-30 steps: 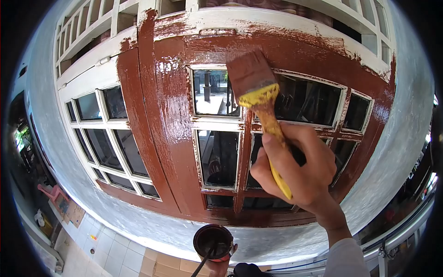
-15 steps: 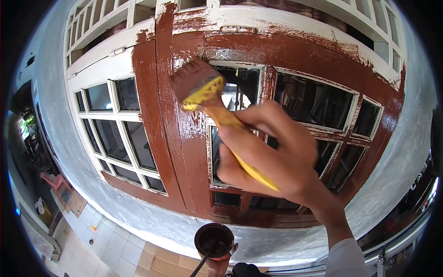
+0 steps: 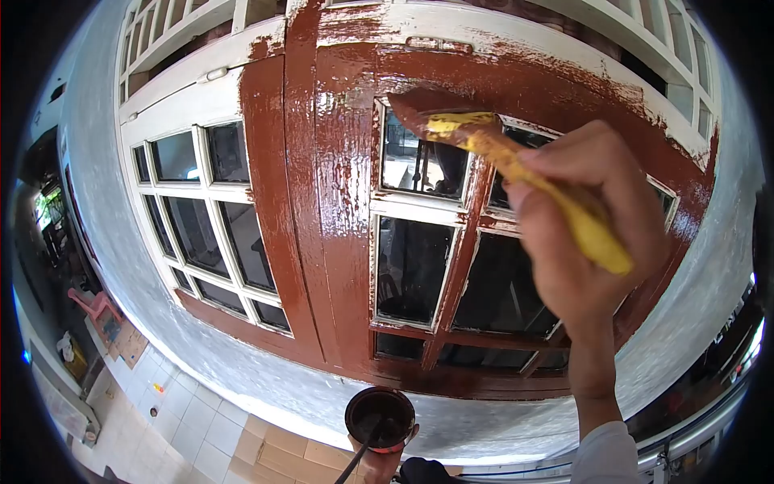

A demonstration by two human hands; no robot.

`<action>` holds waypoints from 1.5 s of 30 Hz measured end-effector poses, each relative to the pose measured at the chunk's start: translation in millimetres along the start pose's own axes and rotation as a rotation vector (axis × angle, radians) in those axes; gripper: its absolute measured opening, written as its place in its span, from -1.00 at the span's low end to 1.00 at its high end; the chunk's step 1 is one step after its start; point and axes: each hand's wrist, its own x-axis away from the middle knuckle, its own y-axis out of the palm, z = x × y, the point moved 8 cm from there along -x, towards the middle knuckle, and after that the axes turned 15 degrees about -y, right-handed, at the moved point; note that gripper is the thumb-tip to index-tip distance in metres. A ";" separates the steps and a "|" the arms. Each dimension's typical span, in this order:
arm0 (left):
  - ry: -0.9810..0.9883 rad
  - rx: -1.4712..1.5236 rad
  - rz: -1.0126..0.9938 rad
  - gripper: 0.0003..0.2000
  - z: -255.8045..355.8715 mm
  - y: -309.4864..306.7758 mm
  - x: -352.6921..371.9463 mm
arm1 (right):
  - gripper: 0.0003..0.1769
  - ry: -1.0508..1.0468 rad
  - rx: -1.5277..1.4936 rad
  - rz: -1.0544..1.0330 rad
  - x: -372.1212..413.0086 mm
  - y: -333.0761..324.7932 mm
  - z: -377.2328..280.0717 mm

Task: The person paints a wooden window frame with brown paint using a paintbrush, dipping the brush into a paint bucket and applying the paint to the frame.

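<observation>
my right hand [image 3: 588,234] is closed tight around the yellow handle of the brush [image 3: 492,145], fingers wrapped over it. the brush lies nearly flat, its brown-loaded bristles touching the top edge of the upper left pane [image 3: 419,161] in the window frame [image 3: 347,202], which is wet with brown paint. low down, my left hand [image 3: 379,466] grips the can [image 3: 380,419] from beneath, with a dark stick [image 3: 355,458] leaning out of it.
</observation>
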 end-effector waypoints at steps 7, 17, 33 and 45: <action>0.012 -0.026 -0.019 -0.31 -0.5 -6.1 -3.2 | -0.90 0.127 -0.234 0.147 -22.1 13.3 21.2; 0.023 -0.028 0.015 -0.31 2.3 -5.1 -1.6 | -0.92 0.270 0.167 -0.090 -24.2 -7.9 31.6; 0.036 0.014 -0.007 -0.28 9.3 -8.5 -4.6 | -0.90 0.065 -0.054 -0.135 -25.5 22.7 20.4; 0.087 0.012 -0.001 -0.30 22.6 -4.0 6.6 | -0.82 0.015 0.052 -0.330 -31.9 -1.7 -6.0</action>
